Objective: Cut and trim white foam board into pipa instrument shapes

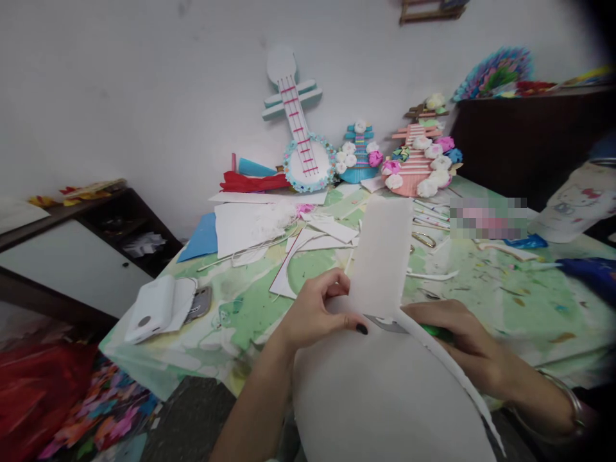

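Note:
A large white foam cutout, with a round body and a straight neck, stands tilted in front of me at the table's near edge. My left hand grips it where the neck joins the body, thumb on the near face and fingers behind. My right hand is closed around the green handle of a knife, the handle mostly hidden by the foam and fingers. The grey blade lies across the base of the neck, close to my left thumb. A thin white strip runs along the body's right edge.
White offcuts, a white device and a phone lie on the green-patterned tablecloth. Flower-decorated instrument models lean on the wall behind. A printed cup stands at right, a low cabinet at left.

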Tool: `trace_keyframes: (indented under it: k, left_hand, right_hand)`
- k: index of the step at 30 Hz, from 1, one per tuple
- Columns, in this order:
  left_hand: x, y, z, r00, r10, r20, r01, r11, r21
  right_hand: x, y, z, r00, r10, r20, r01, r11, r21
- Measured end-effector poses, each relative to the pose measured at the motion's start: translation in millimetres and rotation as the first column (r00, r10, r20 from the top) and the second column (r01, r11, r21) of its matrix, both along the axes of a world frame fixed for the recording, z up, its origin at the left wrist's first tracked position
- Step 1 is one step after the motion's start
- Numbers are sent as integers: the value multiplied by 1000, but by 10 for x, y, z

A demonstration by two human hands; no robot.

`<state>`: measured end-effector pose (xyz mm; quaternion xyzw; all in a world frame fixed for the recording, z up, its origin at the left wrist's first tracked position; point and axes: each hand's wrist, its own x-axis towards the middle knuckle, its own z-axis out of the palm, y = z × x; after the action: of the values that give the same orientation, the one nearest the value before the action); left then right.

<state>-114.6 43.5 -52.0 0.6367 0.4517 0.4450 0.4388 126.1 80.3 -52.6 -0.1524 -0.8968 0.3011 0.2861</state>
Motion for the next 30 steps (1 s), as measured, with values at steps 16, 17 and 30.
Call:
trace_keyframes:
  k: [16, 17, 30]
  left_hand:
    - [-444, 10, -55, 907, 167, 386, -164, 986, -42]
    - [-481, -2, -9, 897, 217, 386, -233, 972, -5]
    - [-92, 155, 18, 548, 791, 273, -766, 343, 543]
  right_hand:
    - [569, 312, -540, 898, -413, 151, 428, 900, -85]
    - [607, 353, -523, 879, -449, 160, 466, 881, -85]
    - [50, 95, 141, 867, -474, -156, 467, 881, -78]
